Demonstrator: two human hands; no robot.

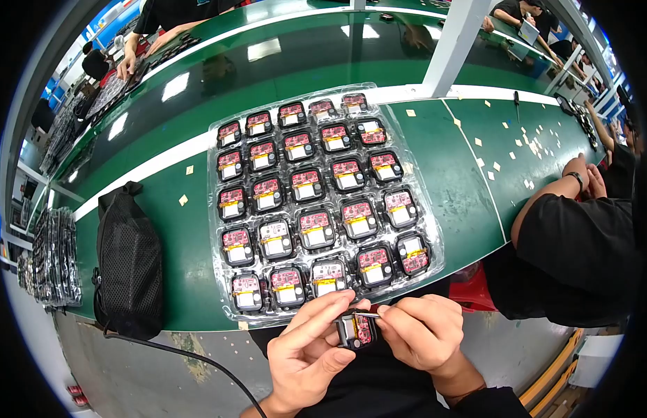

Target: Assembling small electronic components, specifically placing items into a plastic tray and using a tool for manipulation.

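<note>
My left hand [302, 355] grips a small black device case [355, 333] by its edges, just past the table's near edge. Inside the case show a red circuit board, a yellow strip and a silvery block. Pinched in my right hand [424, 331] is a thin metal tool [368, 315], its tip reaching the upper edge of the case; its exact kind is hidden by my fingers. Right beyond my hands lies a clear plastic tray [433, 254] with rows of similar black cases [316, 230], each seated in a pocket with its red board facing up.
A black mesh bag [132, 258] stands left of the tray, with a black cable [198, 357] below it. Stacked trays [55, 258] sit at far left. A co-worker's arm [557, 184] rests at right, near pale scraps [532, 143] and a screwdriver [516, 104]. A grey post [454, 49] rises behind.
</note>
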